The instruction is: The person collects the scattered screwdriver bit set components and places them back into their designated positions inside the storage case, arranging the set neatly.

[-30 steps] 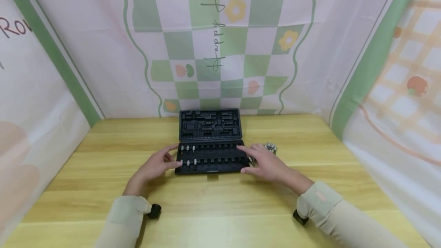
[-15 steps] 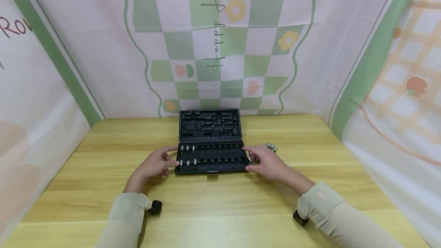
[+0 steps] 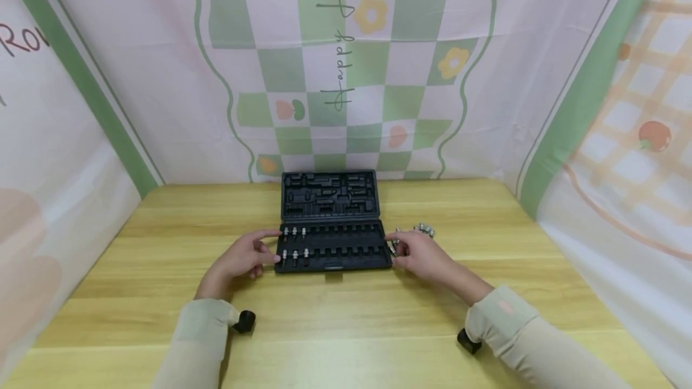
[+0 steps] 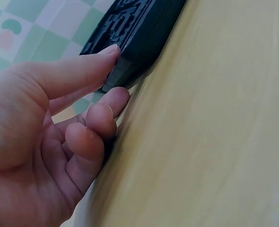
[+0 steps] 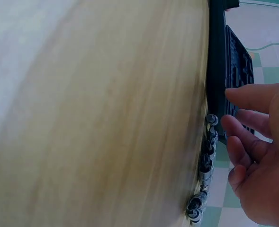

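Note:
A black plastic tool case [image 3: 346,240] lies unfolded on the table, its moulded lid [image 3: 331,194] tipped back. Several silvery bit sockets [image 3: 295,255] stand in two rows at its left end; the slots to their right hold nothing. My left hand [image 3: 243,256] is at the case's left side, thumb touching the near corner in the left wrist view, the other fingers loosely bent. At the opposite end, my right hand [image 3: 424,257] has its thumb and index finger against or very close to the case's right edge. Loose bit sockets [image 5: 205,163] lie beside the case, partly hidden by this hand.
More loose sockets [image 3: 425,230] are grouped on the wooden table [image 3: 335,329] behind the right hand. A checked fabric backdrop [image 3: 367,65] hangs just behind the lid. Fabric also covers both sides.
The right hand has drawn back rightward from over the case to its right edge. The left fingers have shifted slightly outward to the left edge. The case and its sockets look the same.

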A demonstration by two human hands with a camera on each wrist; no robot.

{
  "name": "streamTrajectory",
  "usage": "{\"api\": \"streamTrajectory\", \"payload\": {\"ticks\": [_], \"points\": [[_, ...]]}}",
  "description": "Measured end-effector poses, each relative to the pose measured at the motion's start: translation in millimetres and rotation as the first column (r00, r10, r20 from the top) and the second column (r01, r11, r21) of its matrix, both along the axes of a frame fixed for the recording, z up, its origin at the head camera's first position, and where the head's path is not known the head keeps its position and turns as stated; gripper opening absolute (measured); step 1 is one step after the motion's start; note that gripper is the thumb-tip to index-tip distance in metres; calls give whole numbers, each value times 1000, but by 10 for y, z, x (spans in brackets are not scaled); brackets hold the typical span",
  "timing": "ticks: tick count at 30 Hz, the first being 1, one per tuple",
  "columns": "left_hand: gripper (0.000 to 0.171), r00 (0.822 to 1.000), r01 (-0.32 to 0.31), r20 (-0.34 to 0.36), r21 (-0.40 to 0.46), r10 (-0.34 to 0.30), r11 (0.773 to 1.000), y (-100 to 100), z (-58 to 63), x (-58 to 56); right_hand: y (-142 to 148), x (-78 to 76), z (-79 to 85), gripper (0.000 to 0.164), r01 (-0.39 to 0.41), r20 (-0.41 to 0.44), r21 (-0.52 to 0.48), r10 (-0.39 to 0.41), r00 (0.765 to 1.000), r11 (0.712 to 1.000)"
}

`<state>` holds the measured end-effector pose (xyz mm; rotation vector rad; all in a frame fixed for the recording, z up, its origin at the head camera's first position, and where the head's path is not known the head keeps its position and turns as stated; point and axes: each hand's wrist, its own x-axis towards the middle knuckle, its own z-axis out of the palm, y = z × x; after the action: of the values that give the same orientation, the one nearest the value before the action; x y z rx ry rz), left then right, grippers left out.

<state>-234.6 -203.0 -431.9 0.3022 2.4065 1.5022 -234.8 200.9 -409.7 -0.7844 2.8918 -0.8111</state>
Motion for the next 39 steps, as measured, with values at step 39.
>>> {"api": "streamTrajectory", "payload": {"ticks": [39], "points": [[62, 996, 4, 86, 120, -14, 993, 25, -22, 20, -109, -43, -36, 16, 182, -67, 76, -177, 982, 980]]}}
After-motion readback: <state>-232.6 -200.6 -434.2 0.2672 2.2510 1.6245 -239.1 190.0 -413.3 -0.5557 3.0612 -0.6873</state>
